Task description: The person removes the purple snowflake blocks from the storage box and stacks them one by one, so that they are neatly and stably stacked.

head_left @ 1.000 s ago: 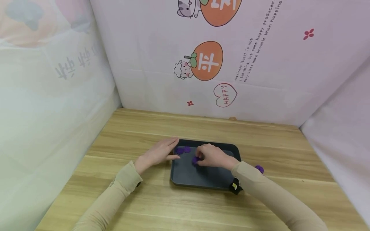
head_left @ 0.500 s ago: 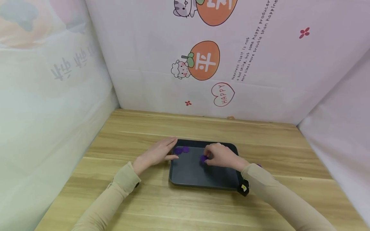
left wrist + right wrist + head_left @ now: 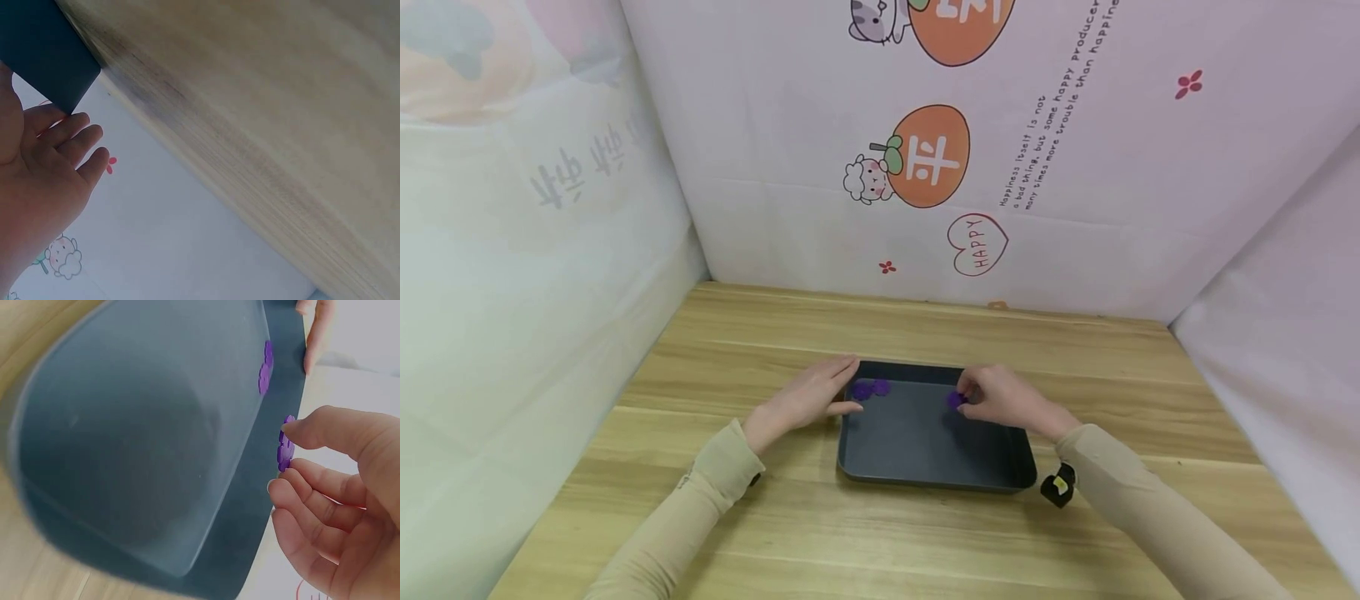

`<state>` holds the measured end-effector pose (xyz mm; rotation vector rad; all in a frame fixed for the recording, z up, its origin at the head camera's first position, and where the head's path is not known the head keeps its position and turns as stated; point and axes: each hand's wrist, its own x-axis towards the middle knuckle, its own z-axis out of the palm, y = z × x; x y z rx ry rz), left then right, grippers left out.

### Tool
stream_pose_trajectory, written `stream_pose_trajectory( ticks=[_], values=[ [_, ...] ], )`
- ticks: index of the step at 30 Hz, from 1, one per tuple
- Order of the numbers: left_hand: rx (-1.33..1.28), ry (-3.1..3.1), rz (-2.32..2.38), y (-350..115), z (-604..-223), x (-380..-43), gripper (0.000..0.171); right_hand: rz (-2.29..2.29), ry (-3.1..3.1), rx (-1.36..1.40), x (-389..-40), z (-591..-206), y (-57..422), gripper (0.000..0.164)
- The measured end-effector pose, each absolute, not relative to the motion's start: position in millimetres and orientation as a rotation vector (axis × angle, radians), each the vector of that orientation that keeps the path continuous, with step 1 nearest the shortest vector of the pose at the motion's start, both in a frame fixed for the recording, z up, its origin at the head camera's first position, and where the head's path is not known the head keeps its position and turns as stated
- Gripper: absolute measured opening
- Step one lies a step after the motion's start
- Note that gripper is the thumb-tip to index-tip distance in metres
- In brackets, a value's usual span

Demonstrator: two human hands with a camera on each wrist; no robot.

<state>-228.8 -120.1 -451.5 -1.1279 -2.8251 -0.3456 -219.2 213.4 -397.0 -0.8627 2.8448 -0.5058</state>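
A dark grey rectangular tray (image 3: 910, 442) lies on the table. My right hand (image 3: 1011, 400) pinches a purple flower-shaped disc (image 3: 286, 445) between thumb and forefinger, above the tray's far right part. In the right wrist view that disc is seen nearly edge-on, with small slots in it. Two similar purple discs, a nearer left one (image 3: 862, 390) and another beside it (image 3: 881, 387), lie touching or overlapping in the tray's far left corner. My left hand (image 3: 805, 402) rests at the tray's left rim, its fingers along the far left corner and the thumb apart.
The wooden table (image 3: 775, 517) reaches around the tray on all sides. A white printed cloth (image 3: 805, 225) hangs behind it, with more cloth at left and right. A black wrist camera (image 3: 1058, 486) sits under the right wrist, just off the tray's near right corner.
My right hand has moved right across the tray, carrying the purple disc. A loose purple disc right of the tray has gone out of sight behind the right sleeve. The left hand stays put.
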Motion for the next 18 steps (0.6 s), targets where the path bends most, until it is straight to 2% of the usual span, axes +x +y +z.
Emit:
stream_pose_trajectory(
  ticks=[18],
  values=[
    [-1.097,-2.866,-0.357,-120.5,-454.0,-228.8,0.079,-0.536,2.908,-0.764,-214.9,-393.7,255.5,0.018]
  ],
)
